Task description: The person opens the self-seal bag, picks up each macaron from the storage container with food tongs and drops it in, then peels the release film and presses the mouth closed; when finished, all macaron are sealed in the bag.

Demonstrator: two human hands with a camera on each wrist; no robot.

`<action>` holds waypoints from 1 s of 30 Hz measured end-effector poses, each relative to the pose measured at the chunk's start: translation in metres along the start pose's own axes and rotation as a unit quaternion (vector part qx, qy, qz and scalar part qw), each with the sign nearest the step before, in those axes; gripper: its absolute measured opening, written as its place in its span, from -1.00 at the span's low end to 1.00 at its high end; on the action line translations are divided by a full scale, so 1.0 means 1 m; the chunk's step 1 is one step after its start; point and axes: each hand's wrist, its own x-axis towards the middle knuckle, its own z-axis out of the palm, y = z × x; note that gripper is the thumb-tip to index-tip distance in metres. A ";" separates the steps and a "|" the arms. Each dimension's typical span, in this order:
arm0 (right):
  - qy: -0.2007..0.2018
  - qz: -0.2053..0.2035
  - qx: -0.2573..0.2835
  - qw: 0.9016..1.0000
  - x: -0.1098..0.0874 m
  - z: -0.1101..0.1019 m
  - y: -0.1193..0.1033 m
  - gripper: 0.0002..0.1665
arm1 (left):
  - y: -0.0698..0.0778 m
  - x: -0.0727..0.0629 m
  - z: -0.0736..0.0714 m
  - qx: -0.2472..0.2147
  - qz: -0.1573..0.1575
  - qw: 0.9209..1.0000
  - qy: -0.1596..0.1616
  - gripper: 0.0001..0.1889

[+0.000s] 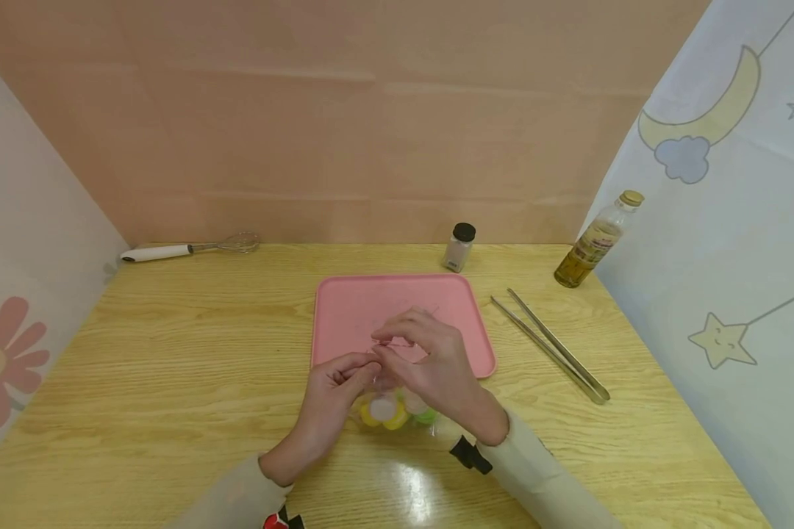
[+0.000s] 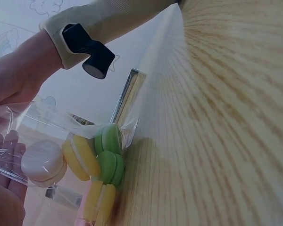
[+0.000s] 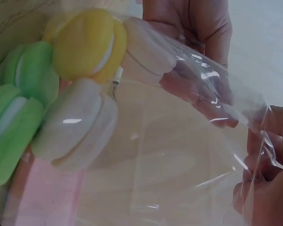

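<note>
A clear plastic bag [image 3: 188, 155] hangs over the tabletop between my hands, its lower end close to the wood. Several macarons lie in it: yellow ones [image 2: 80, 155], green ones [image 2: 111, 167] and pale ones [image 3: 70, 127]. My left hand [image 1: 331, 397] pinches the bag's upper edge between thumb and index finger. Beside it and slightly higher, my right hand [image 1: 437, 360] also pinches the upper edge, thumb and fingertips curled. The fingertips of both hands are close together. In the head view the hands partly cover the bag's top, so its opening cannot be made out.
Behind the hands lies a pink tray [image 1: 463, 345]. Metal tongs [image 1: 549, 345] rest to its right. A small black-lidded jar [image 1: 459, 250] stands behind the tray. An oil bottle [image 1: 595, 242] is at the right wall, and a whisk [image 1: 192, 248] lies back left.
</note>
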 end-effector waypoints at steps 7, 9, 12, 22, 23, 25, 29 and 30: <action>0.004 -0.001 -0.016 1.000 -0.001 0.002 0.003 -0.95 | 0.000 0.000 0.000 -0.008 0.013 1.000 -0.007 -0.77; 0.007 0.000 -0.018 1.000 -0.002 0.002 0.003 -0.97 | -0.001 0.001 0.000 -0.009 0.017 1.000 -0.010 -0.78; 0.015 0.006 -0.018 1.000 -0.003 0.004 0.004 -0.97 | -0.002 0.000 0.000 -0.004 0.019 1.000 -0.009 -0.78; 0.069 0.030 0.032 0.997 -0.004 0.014 0.001 -0.87 | 0.000 0.000 0.001 0.033 0.050 0.998 0.020 -0.81; 0.073 0.036 0.045 0.996 -0.004 0.015 0.000 -0.87 | 0.000 0.000 0.001 0.033 0.053 0.998 0.020 -0.82; 0.079 0.049 0.073 0.993 -0.005 0.016 -0.001 -0.88 | 0.001 0.000 0.001 0.036 0.056 0.998 0.021 -0.82; 0.090 0.077 0.131 0.984 -0.007 0.019 -0.003 -0.84 | 0.002 0.000 0.002 0.037 0.057 0.997 0.022 -0.82; 0.093 0.083 0.141 0.982 -0.008 0.019 -0.003 -0.83 | 0.002 0.000 0.003 0.037 0.057 0.997 0.022 -0.82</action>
